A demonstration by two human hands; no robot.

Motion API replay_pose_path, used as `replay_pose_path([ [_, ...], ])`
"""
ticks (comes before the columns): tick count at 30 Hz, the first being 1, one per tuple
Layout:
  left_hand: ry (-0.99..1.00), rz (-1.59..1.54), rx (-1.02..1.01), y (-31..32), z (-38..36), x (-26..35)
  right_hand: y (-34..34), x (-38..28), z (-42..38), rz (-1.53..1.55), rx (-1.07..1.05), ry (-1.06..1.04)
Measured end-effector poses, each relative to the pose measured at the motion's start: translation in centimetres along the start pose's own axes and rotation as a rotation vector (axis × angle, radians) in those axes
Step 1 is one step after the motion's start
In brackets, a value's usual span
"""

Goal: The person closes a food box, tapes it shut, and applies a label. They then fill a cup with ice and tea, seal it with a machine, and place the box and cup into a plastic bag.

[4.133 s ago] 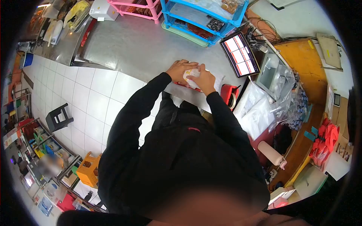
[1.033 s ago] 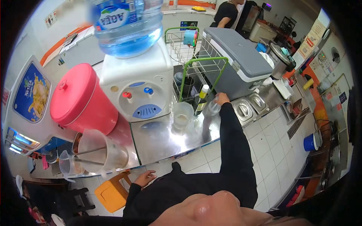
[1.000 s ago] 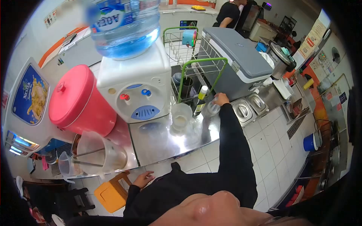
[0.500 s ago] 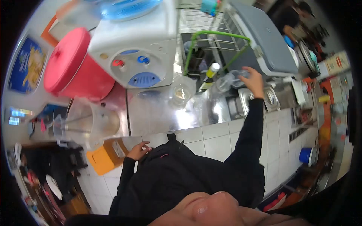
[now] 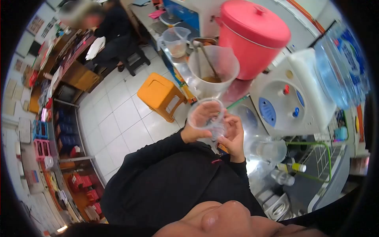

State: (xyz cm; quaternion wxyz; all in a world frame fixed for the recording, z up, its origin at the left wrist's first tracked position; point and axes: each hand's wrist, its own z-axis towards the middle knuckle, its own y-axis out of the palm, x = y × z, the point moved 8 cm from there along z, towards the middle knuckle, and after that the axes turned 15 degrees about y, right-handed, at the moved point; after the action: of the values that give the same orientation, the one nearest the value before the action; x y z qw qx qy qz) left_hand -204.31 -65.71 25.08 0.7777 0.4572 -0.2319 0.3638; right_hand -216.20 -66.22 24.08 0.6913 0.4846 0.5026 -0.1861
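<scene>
In front of my chest, a clear plastic cup [image 5: 211, 119] is tilted with its open mouth towards me. My left hand [image 5: 192, 133] is closed round its left side, and some of its fingers show through the clear wall. On the other side, my right hand [image 5: 234, 137] grips the cup near its base with bent fingers. Just beyond the cup stands a large translucent pitcher [image 5: 229, 65], with long-handled utensils and brownish contents inside. A smaller clear jug [image 5: 176, 36] is behind it. Other clear cups [image 5: 282, 177] lie on the counter to the right.
A pink lidded bucket [image 5: 252, 39] and a white water dispenser [image 5: 312, 75] stand along the steel counter. Right of them are a clear container [image 5: 272, 150], a yellow-labelled bottle [image 5: 299, 167] and a green-edged wire rack [image 5: 329, 158]. An orange stool [image 5: 158, 91] stands left; a person [image 5: 114, 35] sits beyond.
My right hand has left the clear cups at the counter's right and come to my chest with a cup. My left hand has risen and taken hold too. The view has swung left.
</scene>
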Motion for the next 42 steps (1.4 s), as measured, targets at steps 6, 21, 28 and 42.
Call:
replay_pose_path([
  [6,0.269,0.391,0.422,-13.9,0.0,10.3,0.6,-10.0,8.1,-0.473,0.125,-0.136],
  [21,0.432,0.737,0.185,-43.3,16.7,18.0,-20.5,-25.4,39.9,-0.978,1.141,0.307],
  [28,0.426,0.520,0.128,-46.3,22.0,14.8,-25.6,-27.7,37.7,-1.141,1.147,-0.003],
  [42,0.424,0.336,-0.267,-37.1,27.6,10.5,-19.9,-39.5,39.3,-2.219,1.300,-0.751],
])
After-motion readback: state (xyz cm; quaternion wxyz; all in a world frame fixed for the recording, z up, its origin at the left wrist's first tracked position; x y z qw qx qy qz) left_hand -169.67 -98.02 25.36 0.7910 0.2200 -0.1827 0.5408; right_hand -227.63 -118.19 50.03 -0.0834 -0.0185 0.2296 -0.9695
